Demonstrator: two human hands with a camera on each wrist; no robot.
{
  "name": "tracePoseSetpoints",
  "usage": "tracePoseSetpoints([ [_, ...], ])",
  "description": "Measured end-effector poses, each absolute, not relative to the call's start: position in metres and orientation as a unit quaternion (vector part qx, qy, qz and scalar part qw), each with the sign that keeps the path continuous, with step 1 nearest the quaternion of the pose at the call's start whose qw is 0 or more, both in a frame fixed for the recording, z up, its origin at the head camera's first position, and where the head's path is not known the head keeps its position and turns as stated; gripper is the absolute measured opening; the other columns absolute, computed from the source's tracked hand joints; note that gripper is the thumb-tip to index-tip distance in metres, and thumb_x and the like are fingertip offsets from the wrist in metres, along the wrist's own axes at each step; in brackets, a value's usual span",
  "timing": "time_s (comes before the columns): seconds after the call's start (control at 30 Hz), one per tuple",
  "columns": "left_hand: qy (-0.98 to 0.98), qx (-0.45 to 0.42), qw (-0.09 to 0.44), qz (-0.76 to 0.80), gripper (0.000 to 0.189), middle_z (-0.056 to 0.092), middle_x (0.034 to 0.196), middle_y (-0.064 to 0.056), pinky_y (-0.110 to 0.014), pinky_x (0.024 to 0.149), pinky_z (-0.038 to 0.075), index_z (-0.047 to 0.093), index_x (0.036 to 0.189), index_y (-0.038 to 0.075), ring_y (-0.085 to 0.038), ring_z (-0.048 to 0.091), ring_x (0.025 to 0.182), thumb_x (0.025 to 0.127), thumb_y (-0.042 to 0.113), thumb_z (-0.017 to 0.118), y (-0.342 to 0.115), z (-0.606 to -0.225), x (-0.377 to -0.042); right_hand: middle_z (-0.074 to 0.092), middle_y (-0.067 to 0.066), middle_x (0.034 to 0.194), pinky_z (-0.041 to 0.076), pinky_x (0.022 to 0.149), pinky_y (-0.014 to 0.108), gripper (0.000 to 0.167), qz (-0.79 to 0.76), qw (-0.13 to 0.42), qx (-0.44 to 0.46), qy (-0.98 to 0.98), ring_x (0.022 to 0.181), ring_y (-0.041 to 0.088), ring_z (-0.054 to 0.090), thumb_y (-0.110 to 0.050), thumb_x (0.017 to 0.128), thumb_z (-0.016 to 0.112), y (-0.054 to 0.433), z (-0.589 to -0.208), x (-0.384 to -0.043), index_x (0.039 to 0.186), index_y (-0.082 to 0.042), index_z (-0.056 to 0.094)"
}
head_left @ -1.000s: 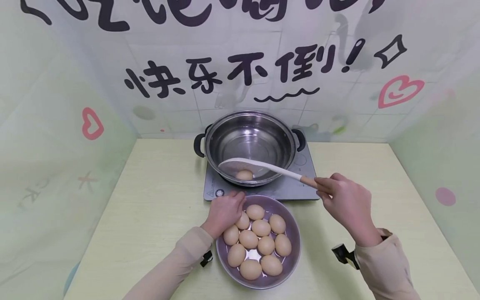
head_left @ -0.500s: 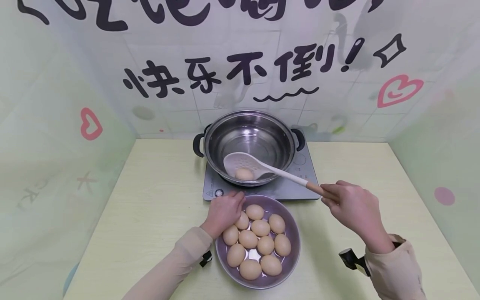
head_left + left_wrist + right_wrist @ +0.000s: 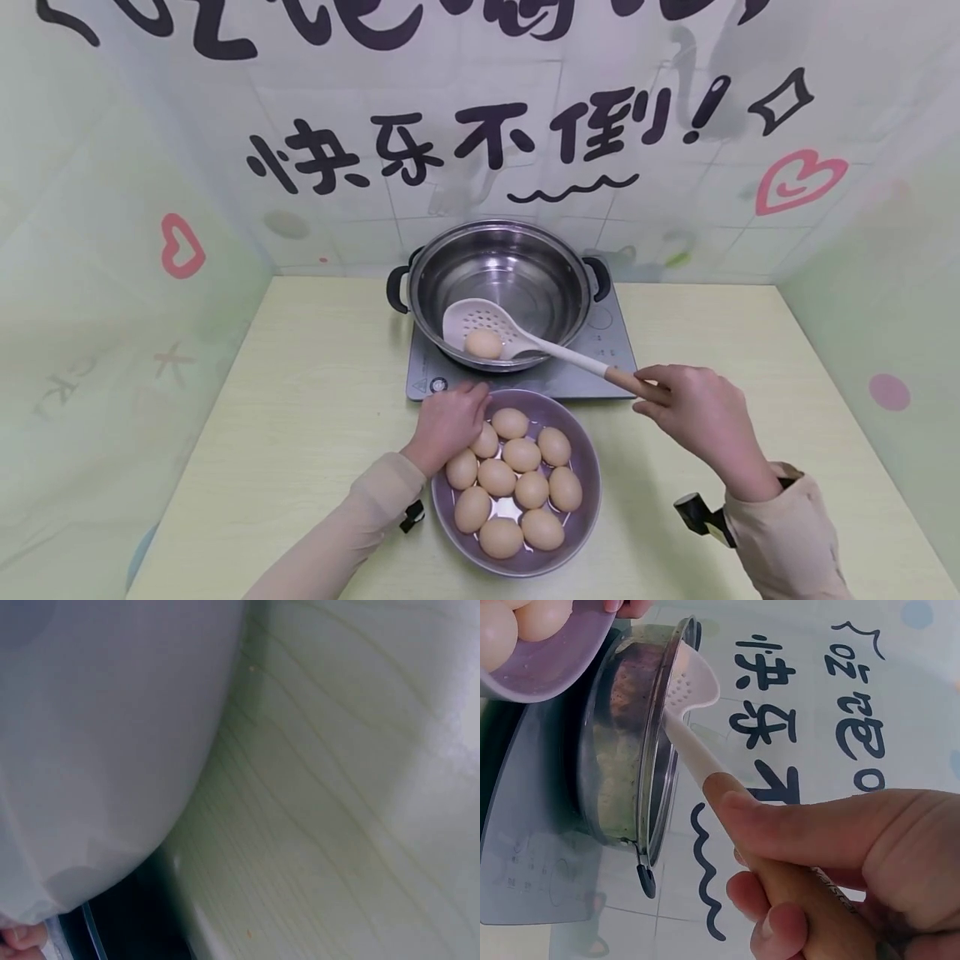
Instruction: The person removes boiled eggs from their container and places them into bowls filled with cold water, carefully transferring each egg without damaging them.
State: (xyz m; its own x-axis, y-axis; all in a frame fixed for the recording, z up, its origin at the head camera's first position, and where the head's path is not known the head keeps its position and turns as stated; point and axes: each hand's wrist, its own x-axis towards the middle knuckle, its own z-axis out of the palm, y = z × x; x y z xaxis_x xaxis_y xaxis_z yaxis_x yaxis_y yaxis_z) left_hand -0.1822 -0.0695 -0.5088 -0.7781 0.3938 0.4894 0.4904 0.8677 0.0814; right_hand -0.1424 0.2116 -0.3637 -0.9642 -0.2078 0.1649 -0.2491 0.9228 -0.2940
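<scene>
My right hand (image 3: 701,421) grips the wooden handle of a white slotted spoon (image 3: 573,357), thumb along the top and fingers curled beneath, as the right wrist view shows. The perforated head of the spoon sits at the near side of a steel pot (image 3: 517,250), face up, with one brown egg (image 3: 483,342) lying in it. With curled fingers my left hand (image 3: 450,421) holds the far-left rim of a purple-grey bowl (image 3: 592,517). Several brown eggs (image 3: 497,478) lie in the bowl. The left wrist view is mostly filled by the bowl's outer wall (image 3: 112,735).
Under the pot is a flat grey induction cooker (image 3: 600,379), set against the back wall. Black handles (image 3: 397,290) stick out on both sides of the pot. A pale wood table (image 3: 322,358) carries everything, and a printed sheet (image 3: 337,242) with black lettering hangs behind.
The slotted spoon has turned from edge-on to face up, and the egg now lies in its head, a little higher. My right hand shifted right and down. The left hand and bowl stayed put.
</scene>
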Motion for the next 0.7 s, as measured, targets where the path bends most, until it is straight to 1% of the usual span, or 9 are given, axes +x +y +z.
tracePoseSetpoints([
  [0.07,-0.938,-0.236,0.233,-0.102,0.013,0.057,0.065,-0.001,-0.03,0.036,0.034,0.056,0.074,0.014,-0.019,0.054,0.045,0.085,0.022,0.059,-0.07,-0.509,-0.182,0.057,-0.008,0.058,0.031,0.04,0.029,0.022,0.155,0.069,0.117,-0.979,0.045,0.009,0.042,-0.015,0.069,0.076,0.211,-0.364,-0.143,0.09,-0.015,0.07],
  [0.17,-0.939,-0.235,0.229,-0.101,0.012,0.058,0.065,-0.001,-0.03,0.036,0.033,0.057,0.075,0.014,-0.019,0.054,0.045,0.085,0.021,0.059,-0.07,-0.509,-0.182,0.053,-0.009,0.054,0.03,0.04,0.029,0.017,0.152,0.06,0.115,-0.98,0.043,0.009,0.04,-0.016,0.072,0.074,0.212,-0.363,-0.143,0.088,-0.015,0.07],
  [0.33,-0.94,-0.234,0.229,-0.097,0.012,0.057,0.065,-0.001,-0.029,0.036,0.033,0.058,0.076,0.014,-0.019,0.053,0.045,0.085,0.022,0.059,-0.07,-0.51,-0.181,0.047,-0.009,0.05,0.029,0.04,0.029,0.012,0.159,0.017,0.113,-0.981,0.044,0.01,0.039,-0.018,0.077,0.069,0.215,-0.362,-0.146,0.088,-0.014,0.069],
  [0.53,-0.939,-0.236,0.232,-0.097,0.012,0.057,0.064,-0.001,-0.029,0.036,0.033,0.058,0.076,0.014,-0.018,0.053,0.045,0.085,0.021,0.059,-0.07,-0.51,-0.182,0.043,-0.009,0.048,0.029,0.042,0.029,0.013,0.172,-0.025,0.114,-0.978,0.045,0.01,0.038,-0.02,0.081,0.065,0.219,-0.359,-0.146,0.09,-0.012,0.069],
  [0.7,-0.938,-0.238,0.233,-0.096,0.011,0.057,0.064,-0.001,-0.028,0.036,0.033,0.059,0.076,0.014,-0.018,0.052,0.044,0.085,0.022,0.059,-0.07,-0.508,-0.182,0.036,-0.008,0.046,0.028,0.044,0.028,0.014,0.175,-0.036,0.111,-0.978,0.045,0.01,0.035,-0.021,0.082,0.064,0.224,-0.351,-0.14,0.093,-0.013,0.069],
])
